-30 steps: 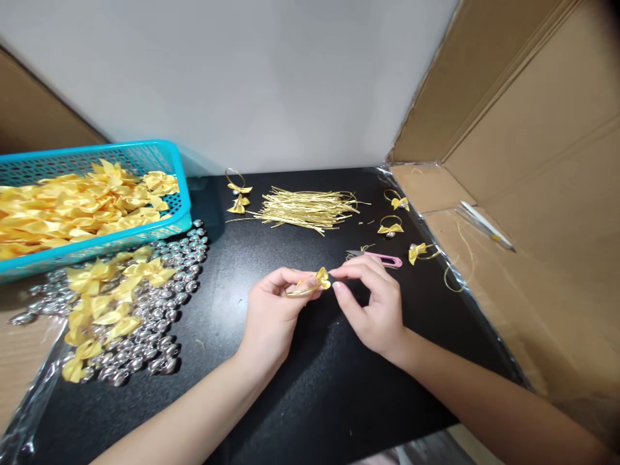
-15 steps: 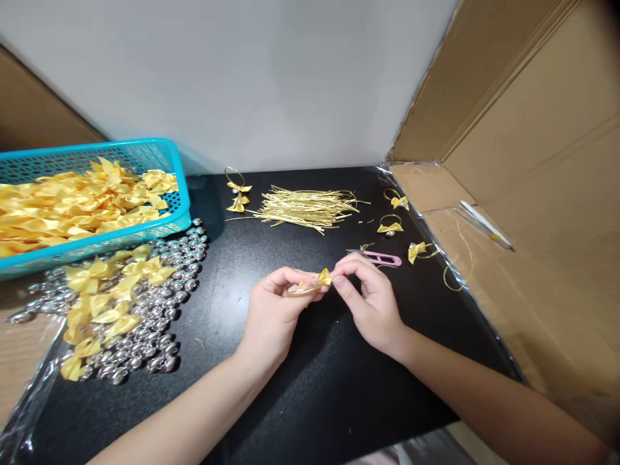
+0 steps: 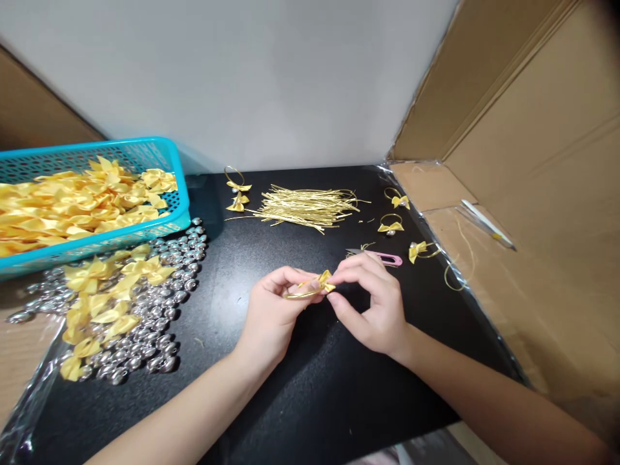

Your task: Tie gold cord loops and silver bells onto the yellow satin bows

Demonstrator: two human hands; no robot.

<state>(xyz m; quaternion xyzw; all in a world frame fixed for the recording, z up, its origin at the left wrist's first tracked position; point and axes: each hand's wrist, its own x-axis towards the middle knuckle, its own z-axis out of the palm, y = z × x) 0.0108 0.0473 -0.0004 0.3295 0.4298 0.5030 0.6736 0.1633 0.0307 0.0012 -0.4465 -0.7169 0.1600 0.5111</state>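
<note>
Over the black table, my left hand (image 3: 274, 310) pinches a yellow ribbon bow (image 3: 326, 282) with a gold cord loop (image 3: 301, 296) attached to it. The loop lies against the left thumb, and part of the bow is hidden by the fingers. My right hand (image 3: 371, 300) is at the bow's right end, thumb and index finger apart, with the index fingertip at or touching the ribbon. Just behind the right hand lie pink thread snips (image 3: 390, 259), partly covered by it.
A turquoise basket (image 3: 181, 194) of yellow bows stands at left. Silver bells or beads (image 3: 159, 316) and loose bows (image 3: 116, 310) lie before it. Gold cords (image 3: 307, 208) are piled at the back. Several looped bows (image 3: 390, 228) lie around; a white pen-like tool (image 3: 487, 223) rests on cardboard at right.
My right thumb and index finger have parted from their pinch at the bow's right end. The thumb has dropped lower; my left hand keeps its hold almost unmoved.
</note>
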